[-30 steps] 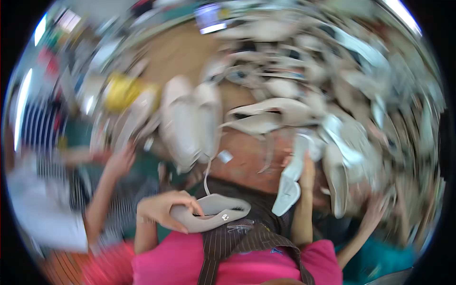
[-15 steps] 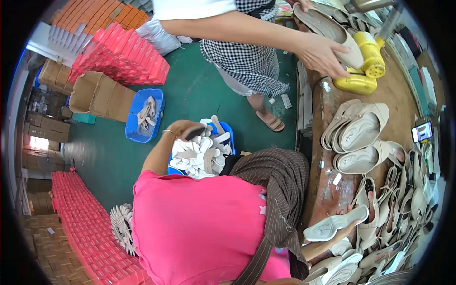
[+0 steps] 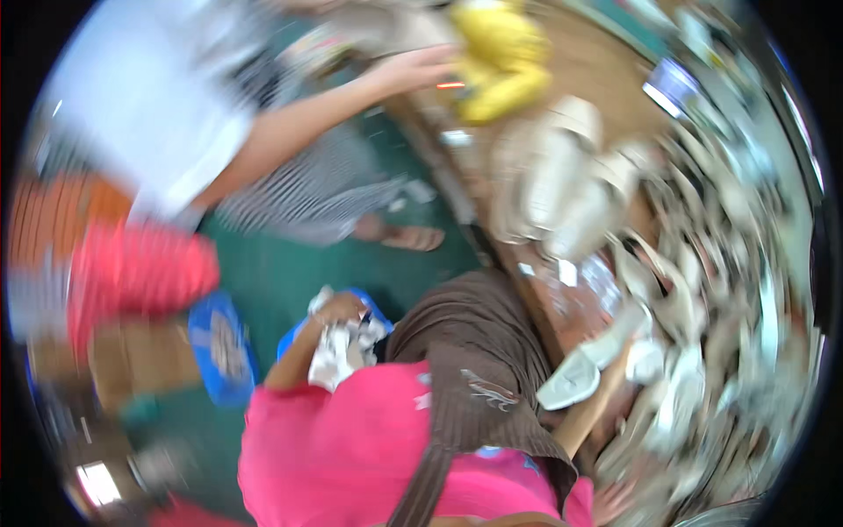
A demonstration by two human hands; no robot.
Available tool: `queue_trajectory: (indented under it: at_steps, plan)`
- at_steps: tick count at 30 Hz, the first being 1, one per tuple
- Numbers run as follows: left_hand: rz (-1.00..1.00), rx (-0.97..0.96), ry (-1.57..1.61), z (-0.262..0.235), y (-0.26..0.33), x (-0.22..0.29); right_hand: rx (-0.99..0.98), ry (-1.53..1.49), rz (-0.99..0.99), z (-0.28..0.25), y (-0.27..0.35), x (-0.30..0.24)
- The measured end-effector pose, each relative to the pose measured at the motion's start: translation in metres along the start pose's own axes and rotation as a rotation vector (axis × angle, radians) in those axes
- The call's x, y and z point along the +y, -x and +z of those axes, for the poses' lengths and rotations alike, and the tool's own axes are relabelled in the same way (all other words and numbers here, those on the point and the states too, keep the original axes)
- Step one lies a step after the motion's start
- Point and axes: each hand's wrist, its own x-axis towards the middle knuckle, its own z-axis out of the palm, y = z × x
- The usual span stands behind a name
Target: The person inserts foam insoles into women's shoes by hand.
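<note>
Motion blurs the whole view. My left hand (image 3: 341, 308) is at a blue basket (image 3: 373, 305) heaped with white and pale insoles (image 3: 334, 353). Its fingers are smeared among the insoles, so whether it grips one is unclear. On the right, a pale insole (image 3: 571, 379) lies along my right hand (image 3: 622, 365), which is closed on it and mostly hidden behind it. Beside that hand, beige shoes (image 3: 672, 294) are heaped on the worktable (image 3: 562, 321). Below my right forearm is a blurred skin-coloured shape I cannot make out.
Another person's hand (image 3: 417, 70) holds a beige shoe (image 3: 408, 31) by a yellow device (image 3: 505, 66). Paired beige shoes (image 3: 558, 171) stand on the table near a lit phone (image 3: 670, 88). A blue bin (image 3: 219, 347), a cardboard box (image 3: 145, 356) and red stacked boxes (image 3: 140, 272) are left.
The whole view has swung round, so things sit tilted and shifted. A dark-faced piece seen in my left hand earlier no longer shows. My right hand still holds the insole.
</note>
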Motion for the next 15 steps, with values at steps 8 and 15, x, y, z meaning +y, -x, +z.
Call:
queue_trajectory:
  at_steps: [8, 15]
  plan:
    - [0.631, -0.016, -0.248, 0.015, -0.139, 0.452, 0.198, -0.293, -0.068, -0.016, 0.032, 0.009]
    - [1.339, -0.006, -0.503, 0.107, -0.238, 0.631, 0.413, -0.409, -0.140, -0.033, 0.052, 0.044]
